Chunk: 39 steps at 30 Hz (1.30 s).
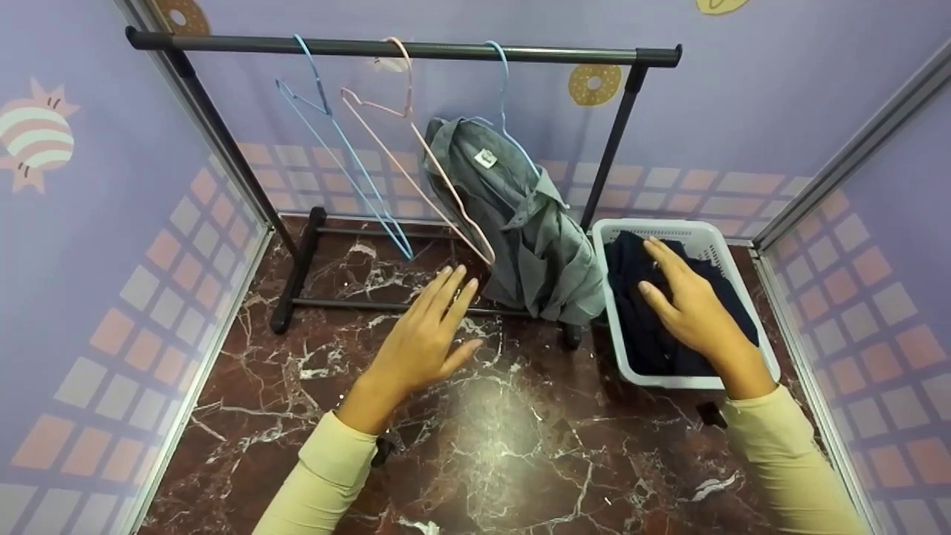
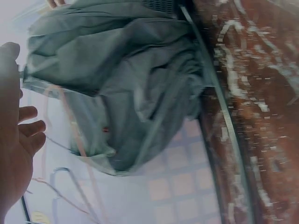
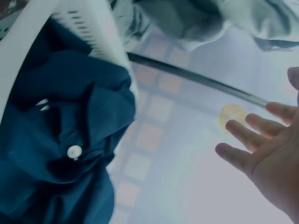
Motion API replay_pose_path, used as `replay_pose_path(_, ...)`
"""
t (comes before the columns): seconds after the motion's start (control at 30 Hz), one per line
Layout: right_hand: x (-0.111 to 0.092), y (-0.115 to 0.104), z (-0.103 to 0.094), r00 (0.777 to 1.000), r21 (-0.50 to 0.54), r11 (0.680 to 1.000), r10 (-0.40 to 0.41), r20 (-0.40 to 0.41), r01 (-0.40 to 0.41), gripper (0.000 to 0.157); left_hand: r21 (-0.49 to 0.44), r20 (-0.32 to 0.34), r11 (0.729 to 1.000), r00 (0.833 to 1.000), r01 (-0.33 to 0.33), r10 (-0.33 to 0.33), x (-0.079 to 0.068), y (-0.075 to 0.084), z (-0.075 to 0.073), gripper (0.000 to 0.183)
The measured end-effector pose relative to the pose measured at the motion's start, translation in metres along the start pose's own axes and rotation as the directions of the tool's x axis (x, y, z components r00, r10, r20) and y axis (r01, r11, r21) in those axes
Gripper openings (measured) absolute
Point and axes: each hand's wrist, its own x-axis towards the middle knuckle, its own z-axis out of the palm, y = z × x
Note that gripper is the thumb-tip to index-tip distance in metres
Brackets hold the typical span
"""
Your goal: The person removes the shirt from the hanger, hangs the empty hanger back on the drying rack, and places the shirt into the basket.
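My left hand (image 1: pixel 423 338), fingers straight and holding nothing, hovers over the floor in front of the rack. My right hand (image 1: pixel 691 305) is stretched out above the basket, also holding nothing. Inside the white basket (image 1: pixel 624 364) lies dark navy clothing (image 1: pixel 631 327); a white button shows on the navy cloth (image 3: pixel 60 126) in the right wrist view. A grey-green shirt (image 1: pixel 550 260) hangs on a blue hanger (image 1: pixel 504 89) toward the rack's right side. Left of it hang a bare pink hanger (image 1: pixel 438 160) and a bare blue hanger (image 1: pixel 356 160).
The black clothes rack (image 1: pixel 446 50) stands against the back wall, its feet (image 1: pixel 282 312) on the dark red marbled floor (image 1: pixel 490 446). Patterned purple walls (image 1: pixel 877 96) close in the space on the left, back and right.
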Motion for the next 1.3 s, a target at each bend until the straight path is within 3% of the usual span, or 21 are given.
replay_pose_path(0.23, 0.005, -0.027, -0.012, 0.999, 0.014, 1.0, -0.02, -0.039, 0.021, 0.057, -0.012, -0.064, 0.998, 0.997, -0.054, 0.053, 0.025, 0.001, -0.026, 0.074)
replay_pose_path(0.5, 0.023, -0.057, -0.018, 0.997, 0.024, 0.998, -0.051, -0.063, 0.052, 0.056, 0.01, -0.09, 0.997, 0.993, -0.072, 0.073, 0.049, -0.009, -0.04, 0.075)
replay_pose_path(0.7, 0.049, -0.082, -0.014, 0.998, 0.05, 0.998, -0.023, -0.058, 0.026, 0.054, 0.016, -0.023, 1.0, 1.0, -0.013, 0.014, 0.066, -0.017, -0.045, 0.075)
replay_pose_path(0.97, 0.095, -0.108, 0.002, 0.995, 0.071, 0.992, 0.102, 0.006, -0.102, 0.06, 0.054, 0.063, 0.996, 0.995, 0.077, -0.08, 0.089, -0.035, -0.047, 0.074)
replay_pose_path(1.3, 0.144, -0.117, 0.016, 0.961, -0.071, 0.964, 0.261, 0.095, -0.255, 0.071, 0.083, 0.147, 0.983, 0.973, 0.166, -0.176, 0.106, -0.05, -0.045, 0.074)
